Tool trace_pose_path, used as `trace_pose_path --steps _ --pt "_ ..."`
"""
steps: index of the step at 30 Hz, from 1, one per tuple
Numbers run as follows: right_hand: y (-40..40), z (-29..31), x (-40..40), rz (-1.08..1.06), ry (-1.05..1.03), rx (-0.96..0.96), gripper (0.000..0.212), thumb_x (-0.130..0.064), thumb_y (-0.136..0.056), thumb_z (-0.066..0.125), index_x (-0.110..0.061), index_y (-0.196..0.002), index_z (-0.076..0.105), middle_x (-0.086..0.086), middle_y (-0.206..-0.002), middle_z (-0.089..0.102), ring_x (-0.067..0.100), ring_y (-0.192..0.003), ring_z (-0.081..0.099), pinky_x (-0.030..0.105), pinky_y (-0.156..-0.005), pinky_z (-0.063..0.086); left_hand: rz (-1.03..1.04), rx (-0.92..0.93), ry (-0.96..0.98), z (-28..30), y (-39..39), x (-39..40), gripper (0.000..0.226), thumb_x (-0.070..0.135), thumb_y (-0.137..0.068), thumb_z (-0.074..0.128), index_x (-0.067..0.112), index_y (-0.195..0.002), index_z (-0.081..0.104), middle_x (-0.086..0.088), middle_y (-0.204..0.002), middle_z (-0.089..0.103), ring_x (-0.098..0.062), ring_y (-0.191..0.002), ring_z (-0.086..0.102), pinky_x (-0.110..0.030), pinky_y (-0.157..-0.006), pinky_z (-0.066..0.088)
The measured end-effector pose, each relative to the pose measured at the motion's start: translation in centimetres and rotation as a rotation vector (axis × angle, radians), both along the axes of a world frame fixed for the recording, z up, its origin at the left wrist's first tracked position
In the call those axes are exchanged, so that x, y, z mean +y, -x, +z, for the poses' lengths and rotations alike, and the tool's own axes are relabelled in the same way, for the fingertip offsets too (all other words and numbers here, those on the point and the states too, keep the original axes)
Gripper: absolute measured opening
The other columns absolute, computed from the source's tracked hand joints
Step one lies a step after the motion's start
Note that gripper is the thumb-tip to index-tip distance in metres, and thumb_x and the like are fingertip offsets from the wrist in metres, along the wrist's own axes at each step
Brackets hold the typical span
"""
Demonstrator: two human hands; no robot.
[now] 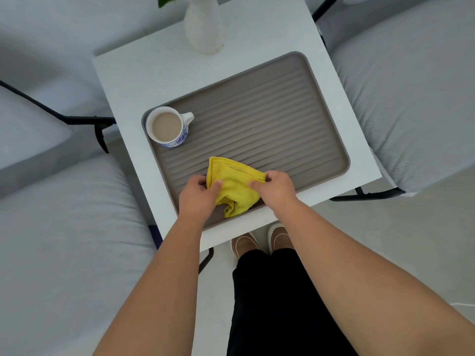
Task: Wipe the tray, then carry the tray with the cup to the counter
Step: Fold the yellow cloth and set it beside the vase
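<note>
A grey-brown ribbed tray [270, 111] lies on a small white table [257, 34]. In the tray's left corner stands a white cup with a blue pattern [168, 127], full of milky brown drink, its handle pointing right. A yellow cloth [235, 186] lies bunched on the tray's near edge. My left hand [196, 197] pinches the cloth's left side. My right hand [276, 187] grips its right corner.
A white vase [203, 27] with a green leaf stands on the table behind the tray. Grey cushioned seats [411, 86] with black frames flank the table on both sides. My legs and brown shoes [259, 240] are by the table's near edge.
</note>
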State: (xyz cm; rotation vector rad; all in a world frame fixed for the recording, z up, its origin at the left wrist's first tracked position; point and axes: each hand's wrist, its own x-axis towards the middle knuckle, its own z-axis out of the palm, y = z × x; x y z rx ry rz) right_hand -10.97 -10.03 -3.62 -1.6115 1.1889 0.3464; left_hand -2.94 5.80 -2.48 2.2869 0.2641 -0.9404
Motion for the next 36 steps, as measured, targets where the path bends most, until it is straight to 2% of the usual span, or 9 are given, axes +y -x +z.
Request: trace_pose_path --steps 3,8,11,14,19,24,27,32,36 --pt "0.0 0.3 -0.5 -0.124 -0.086 -0.082 0.020 -0.025 -0.073 0.075 -0.014 -0.069 0.059 0.007 -0.070 0.058 0.021 -0.066 0.052 0.038 -0.060 0.046 -0.066 0.038 0.019 0.5 -0.2 -0.6 0.032 0.044 -0.084 0.069 0.020 -0.104 0.062 0.001 -0.094 0.067 -0.023 -0.093 0.063 -0.037 -0.080 0.052" --pt "-0.6 1.6 -1.6 -0.342 -0.209 -0.312 0.017 -0.015 -0.078 0.075 -0.018 -0.085 0.061 0.008 -0.087 0.067 0.019 -0.078 0.062 0.037 -0.071 0.054 0.053 0.101 0.299 1.9 0.4 -1.6 0.034 0.030 -0.092 0.065 0.020 -0.123 0.057 -0.001 -0.115 0.067 -0.022 -0.105 0.064 -0.044 -0.091 0.053" --pt "-1.1 3.2 -3.3 -0.463 -0.421 -0.421 0.049 -0.021 -0.070 0.082 -0.027 -0.109 0.054 0.004 -0.099 0.067 0.015 -0.084 0.067 0.030 -0.069 0.053 0.252 0.221 0.576 3.5 0.4 -2.3 0.019 0.019 -0.098 0.055 0.021 -0.117 0.059 -0.006 -0.115 0.068 -0.027 -0.108 0.065 -0.043 -0.086 0.057" --pt "-0.8 5.2 -3.8 -0.338 -0.702 -0.193 0.080 -0.033 -0.069 0.079 -0.027 -0.136 0.036 0.008 -0.120 0.063 0.023 -0.097 0.065 0.038 -0.075 0.055 0.421 0.324 0.677 5.0 0.1 -2.7 0.025 0.023 -0.102 0.046 0.019 -0.124 0.057 -0.011 -0.119 0.067 -0.031 -0.107 0.066 -0.049 -0.086 0.056" --pt "-0.6 7.4 -2.5 -0.279 -0.918 -0.144 0.045 -0.022 -0.081 0.068 -0.002 -0.121 0.059 0.017 -0.117 0.066 0.027 -0.098 0.066 0.037 -0.084 0.055 0.550 0.439 0.686 7.2 -0.8 -2.3 0.029 0.042 -0.100 0.045 0.029 -0.124 0.057 -0.003 -0.111 0.072 -0.025 -0.098 0.071 -0.043 -0.068 0.059" --pt "-2.0 9.2 -2.8 -0.194 -0.593 -0.226 0.037 -0.018 -0.078 0.075 -0.015 -0.112 0.060 0.010 -0.106 0.071 0.025 -0.090 0.070 0.034 -0.070 0.058 0.248 0.394 0.730 9.4 -1.5 -2.6 0.066 0.024 -0.076 0.079 0.034 -0.131 0.043 0.006 -0.118 0.069 -0.016 -0.104 0.069 -0.034 -0.073 0.058" --pt "-3.0 10.2 -4.4 -0.133 -0.386 -0.286 0.030 -0.015 -0.080 0.074 -0.014 -0.108 0.062 0.010 -0.103 0.071 0.025 -0.088 0.068 0.038 -0.076 0.058 0.221 0.316 0.746 9.9 -2.0 -4.0 0.073 -0.001 -0.083 0.070 0.031 -0.138 0.036 -0.001 -0.129 0.062 -0.020 -0.109 0.065 -0.038 -0.079 0.058" --pt "-5.4 10.9 -8.9 -0.123 -0.195 -0.321 0.018 -0.019 -0.087 0.067 -0.014 -0.104 0.065 0.009 -0.098 0.070 0.021 -0.081 0.066 0.035 -0.069 0.056 0.292 0.194 0.735 9.7 -3.5 -8.4 0.096 -0.007 -0.091 0.056 0.051 -0.149 0.004 0.002 -0.147 0.042 -0.021 -0.122 0.056 -0.044 -0.093 0.053" --pt "-8.6 10.8 -13.7 -0.057 -0.102 -0.229 0.009 -0.022 -0.088 0.059 -0.030 -0.088 0.063 -0.005 -0.086 0.067 0.014 -0.071 0.062 0.024 -0.051 0.048 0.089 0.059 0.655 9.1 -5.9 -12.6 0.062 -0.005 -0.092 0.046 0.049 -0.118 0.060 -0.001 -0.131 0.055 -0.003 -0.099 0.061 -0.028 -0.085 0.053"
